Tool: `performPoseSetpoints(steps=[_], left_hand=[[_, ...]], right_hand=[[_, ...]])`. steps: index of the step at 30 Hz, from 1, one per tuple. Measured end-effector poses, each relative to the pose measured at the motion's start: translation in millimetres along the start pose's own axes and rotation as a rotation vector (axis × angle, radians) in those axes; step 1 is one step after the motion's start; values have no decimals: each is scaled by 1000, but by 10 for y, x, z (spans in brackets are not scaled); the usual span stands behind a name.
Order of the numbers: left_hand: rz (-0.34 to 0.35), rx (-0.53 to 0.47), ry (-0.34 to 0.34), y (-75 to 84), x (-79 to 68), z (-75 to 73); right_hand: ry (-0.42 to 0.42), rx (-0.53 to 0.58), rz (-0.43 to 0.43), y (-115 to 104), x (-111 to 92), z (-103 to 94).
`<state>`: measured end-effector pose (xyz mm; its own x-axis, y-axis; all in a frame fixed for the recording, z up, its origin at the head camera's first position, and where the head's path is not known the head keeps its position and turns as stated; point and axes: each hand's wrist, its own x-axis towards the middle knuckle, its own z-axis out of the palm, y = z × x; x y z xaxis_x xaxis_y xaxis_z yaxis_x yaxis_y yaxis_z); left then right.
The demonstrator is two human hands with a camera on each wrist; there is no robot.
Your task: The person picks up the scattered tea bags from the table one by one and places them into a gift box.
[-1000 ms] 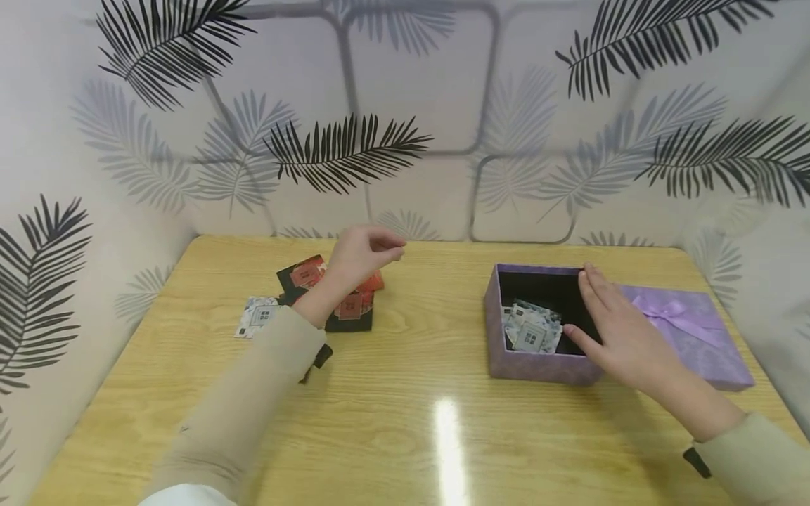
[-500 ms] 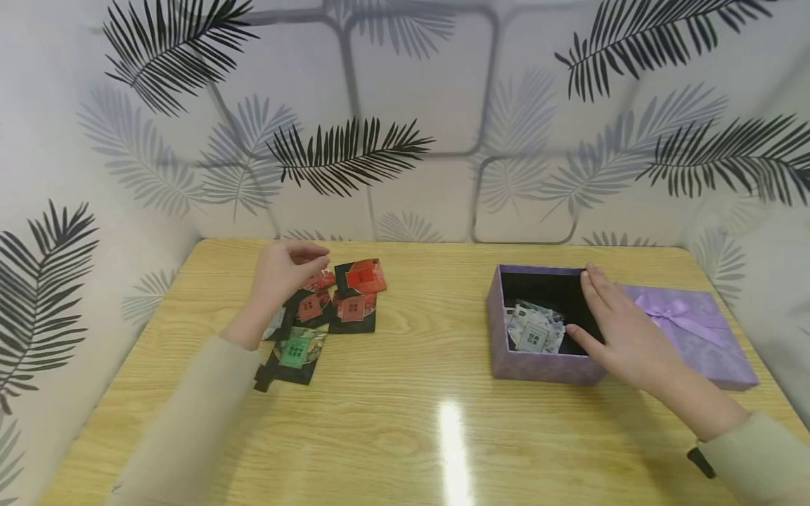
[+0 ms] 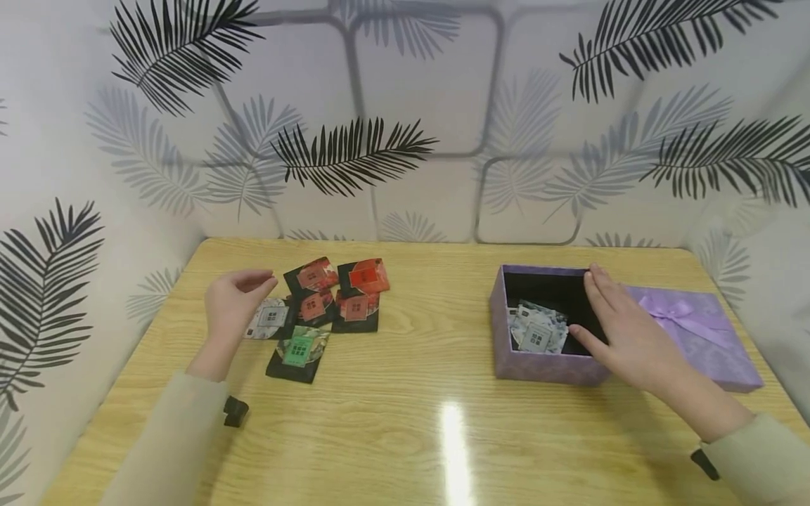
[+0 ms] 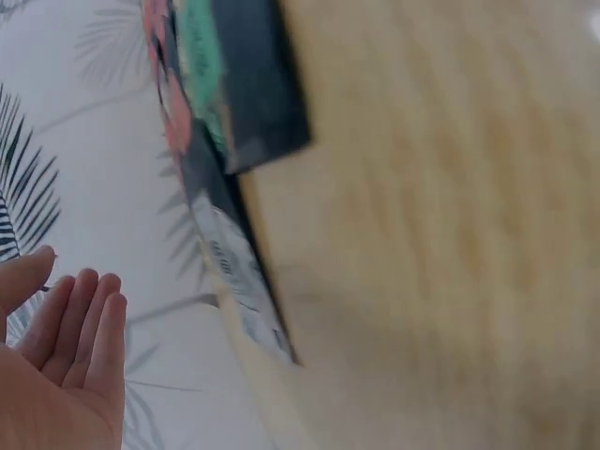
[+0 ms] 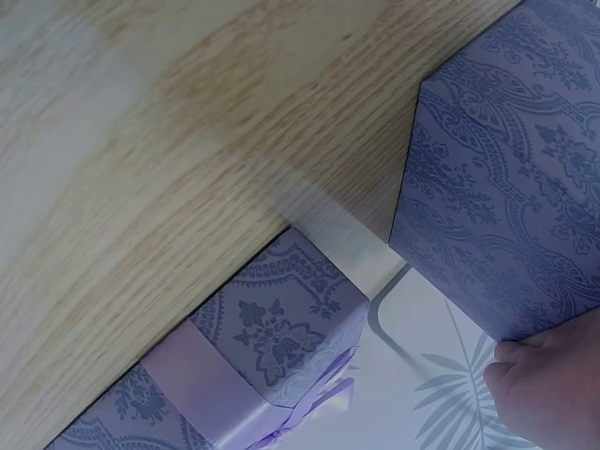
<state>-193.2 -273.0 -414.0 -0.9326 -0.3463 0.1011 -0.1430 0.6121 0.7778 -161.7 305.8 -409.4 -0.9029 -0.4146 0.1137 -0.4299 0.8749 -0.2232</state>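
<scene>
In the head view my left hand (image 3: 233,302) hovers at the left edge of a white-grey sachet (image 3: 272,318), holding nothing. Its thumb and fingertips are close together there; the left wrist view shows the fingers (image 4: 77,323) fairly straight. Beside that sachet lie a green-labelled black sachet (image 3: 299,353) and several red-and-black sachets (image 3: 357,309). My right hand (image 3: 629,337) rests with extended fingers along the right rim of an uncovered purple box (image 3: 544,367), partly covering it. Inside the box are several white-grey sachets (image 3: 536,336).
The purple patterned lid (image 3: 715,323), with a ribbon bow (image 3: 677,309), lies right of the box, partly behind my right arm. Everything stands on a wooden table (image 3: 405,422), with a leaf-patterned backdrop (image 3: 430,190) along its far and side edges.
My left hand has moved left and nearer across the sachets, from above the red ones to the white-grey one, uncovering the red and green ones. My right hand has stayed on the box.
</scene>
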Motion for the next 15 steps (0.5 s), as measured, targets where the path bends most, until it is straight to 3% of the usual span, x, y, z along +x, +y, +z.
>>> performPoseSetpoints(steps=[6,15], left_hand=[[-50,-79,62,-219,-19,-67],[-166,-131,0,-419,-37,-143]], right_hand=[[-5,2,0,0,4,-5],[4,-6,-12,10,4,9]])
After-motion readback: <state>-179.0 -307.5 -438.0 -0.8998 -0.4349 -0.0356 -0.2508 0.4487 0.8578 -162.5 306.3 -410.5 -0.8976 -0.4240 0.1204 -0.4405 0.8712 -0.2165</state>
